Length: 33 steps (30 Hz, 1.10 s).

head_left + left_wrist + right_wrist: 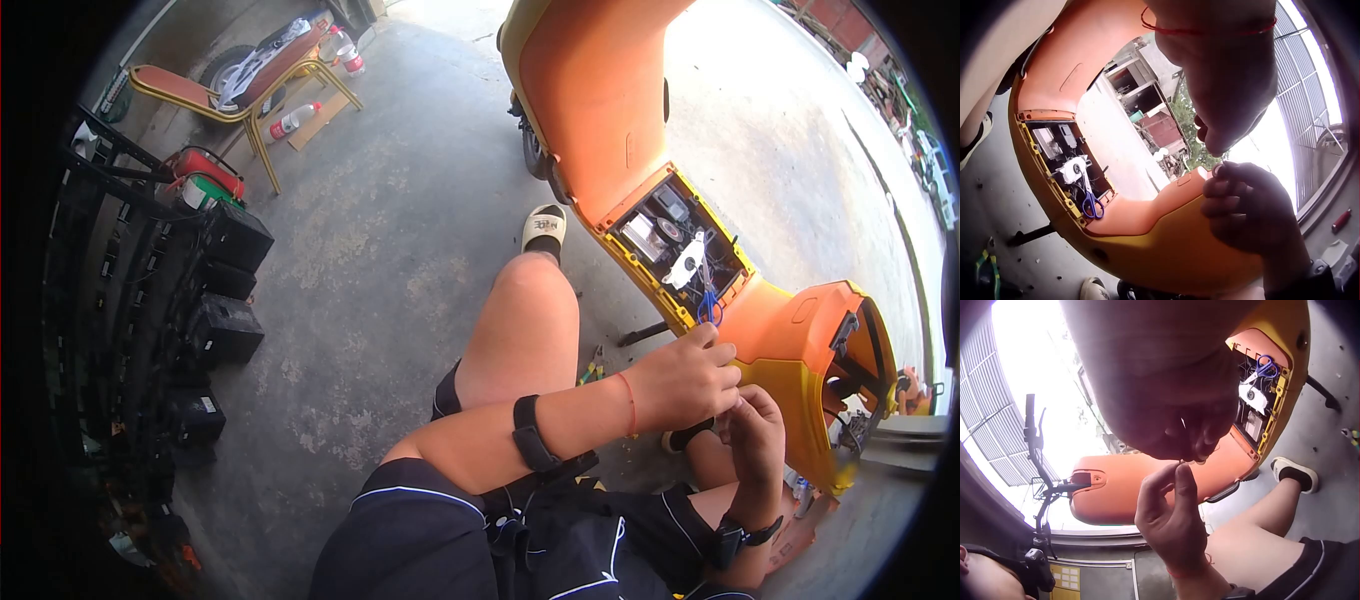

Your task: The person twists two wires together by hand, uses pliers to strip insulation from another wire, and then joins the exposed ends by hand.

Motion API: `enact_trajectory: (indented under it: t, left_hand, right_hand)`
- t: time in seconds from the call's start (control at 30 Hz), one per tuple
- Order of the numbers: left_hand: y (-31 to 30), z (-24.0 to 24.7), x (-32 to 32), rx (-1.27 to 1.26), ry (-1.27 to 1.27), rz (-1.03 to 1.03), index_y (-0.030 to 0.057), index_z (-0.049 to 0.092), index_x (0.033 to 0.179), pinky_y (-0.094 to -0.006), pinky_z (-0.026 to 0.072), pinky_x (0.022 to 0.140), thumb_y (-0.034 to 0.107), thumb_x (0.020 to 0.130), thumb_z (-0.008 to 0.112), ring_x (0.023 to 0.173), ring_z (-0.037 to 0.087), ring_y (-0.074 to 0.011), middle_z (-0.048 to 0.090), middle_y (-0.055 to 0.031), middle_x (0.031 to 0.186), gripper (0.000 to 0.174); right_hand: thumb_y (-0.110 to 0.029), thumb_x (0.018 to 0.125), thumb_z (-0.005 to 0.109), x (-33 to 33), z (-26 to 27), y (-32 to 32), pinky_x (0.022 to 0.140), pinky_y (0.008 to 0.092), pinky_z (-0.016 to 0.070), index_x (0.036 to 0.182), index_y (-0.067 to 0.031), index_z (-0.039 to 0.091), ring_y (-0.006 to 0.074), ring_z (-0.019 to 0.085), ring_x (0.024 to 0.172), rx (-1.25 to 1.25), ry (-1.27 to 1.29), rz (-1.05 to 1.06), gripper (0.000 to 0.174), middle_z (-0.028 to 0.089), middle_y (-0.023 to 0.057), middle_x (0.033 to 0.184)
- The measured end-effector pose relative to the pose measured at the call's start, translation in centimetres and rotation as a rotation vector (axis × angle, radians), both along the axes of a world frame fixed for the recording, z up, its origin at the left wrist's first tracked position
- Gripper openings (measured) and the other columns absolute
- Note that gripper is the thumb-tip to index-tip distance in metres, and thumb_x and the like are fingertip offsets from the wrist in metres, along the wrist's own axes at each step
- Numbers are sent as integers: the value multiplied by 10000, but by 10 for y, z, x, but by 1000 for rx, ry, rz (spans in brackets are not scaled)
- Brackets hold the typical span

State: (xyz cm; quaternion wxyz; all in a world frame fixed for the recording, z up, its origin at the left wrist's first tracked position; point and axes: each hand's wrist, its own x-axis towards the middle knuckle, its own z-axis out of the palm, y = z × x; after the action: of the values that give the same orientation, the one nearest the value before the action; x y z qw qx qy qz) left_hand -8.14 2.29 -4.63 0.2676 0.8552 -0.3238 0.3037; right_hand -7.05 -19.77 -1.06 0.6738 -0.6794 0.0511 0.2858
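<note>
My left hand [685,382], a red string round its wrist, and my right hand [757,432] meet at bent fingertips; whether they pinch something tiny, I cannot tell. Beyond them, blue-handled metal scissors [1090,195] lie in the open yellow-rimmed compartment [645,283] of the orange plastic scooter body [610,100], blades by an irregular white piece [685,263]. Green-and-yellow-handled pliers [592,368] lie on the grey floor [370,240].

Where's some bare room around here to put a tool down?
The widest bare patch is the grey floor between the black boxes and the bent leg. Another is the pale ground on the far side of the orange scooter. It's crowded in the scooter's open compartment, where scissors lie among parts.
</note>
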Motion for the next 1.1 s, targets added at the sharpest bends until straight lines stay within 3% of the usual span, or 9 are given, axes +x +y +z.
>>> enact_trajectory:
  t: [0.17, 0.27, 0.33, 0.4, 0.5, 0.57, 0.63, 0.8, 1.1]
  left_hand:
    - [6, -1, -1, -172, 324, -103, 142, 690, 824, -398, 439, 910, 207, 878, 704, 947, 617, -205, 666, 15, 853, 86]
    - [19, 9, 2, -308, 616, -238, 76, 714, 840, -387, 490, 846, 191, 866, 754, 891, 673, -232, 722, -44, 871, 124]
    - [28, 18, 5, -530, 1209, -494, 25, 733, 868, -367, 531, 741, 162, 869, 756, 820, 709, -247, 745, -106, 875, 139]
    - [30, 17, 5, -573, 1297, -537, 12, 737, 880, -352, 536, 699, 153, 878, 749, 785, 715, -246, 749, -131, 875, 142]
    - [28, 11, 4, -565, 1239, -492, 17, 737, 893, -349, 533, 698, 153, 886, 740, 789, 710, -243, 744, -129, 875, 136]
    - [23, 5, 4, -513, 1087, -407, 36, 733, 895, -362, 526, 739, 160, 885, 739, 827, 698, -242, 736, -102, 875, 125]
    - [17, -3, 3, -218, 470, -91, 85, 710, 894, -387, 487, 825, 191, 878, 738, 919, 653, -239, 705, -49, 886, 111]
    - [7, -9, 3, -88, 230, -43, 153, 678, 857, -381, 451, 873, 193, 876, 663, 966, 606, -204, 645, 13, 882, 46]
    - [2, -6, 3, 20, 1, -5, 179, 644, 770, -336, 442, 855, 184, 827, 627, 951, 573, -157, 598, 51, 845, 60]
  right_hand:
    - [-74, 936, 670, -1, 4, -4, 675, 276, 488, 897, 4, 670, 150, 615, 719, -194, -206, 130, 86, 662, 72, 814]
    - [20, 780, 724, -6, 5, 2, 674, 343, 490, 893, -4, 685, 266, 631, 735, -387, -911, 331, 122, 672, 115, 872]
    - [17, 761, 734, -8, 10, 10, 676, 363, 494, 908, -8, 691, 271, 639, 751, -478, -1226, 399, 156, 675, 105, 889]
    - [-16, 724, 763, -7, 14, 11, 681, 407, 501, 975, -23, 700, 278, 656, 785, -601, -1720, 515, 259, 678, 79, 951]
    - [-18, 721, 760, -6, 17, 13, 696, 405, 500, 1028, -37, 695, 270, 659, 812, -693, -1806, 518, 315, 676, 72, 1002]
    - [-30, 769, 753, -2, 12, 13, 735, 402, 503, 1062, -43, 690, 285, 661, 843, -694, -1675, 559, 300, 675, 85, 1018]
    - [-70, 875, 727, -4, 1, 16, 770, 393, 504, 1079, -51, 676, 280, 660, 864, -565, -941, 294, 211, 679, 91, 1022]
    - [-204, 1059, 564, 2, -2, -5, 738, 266, 528, 1065, 6, 635, 151, 652, 801, 17, 63, 70, 222, 684, 91, 892]
    - [-143, 1022, 615, 1, -1, -1, 650, 245, 511, 944, -35, 609, 129, 612, 703, 100, 179, -13, 134, 655, 56, 820]
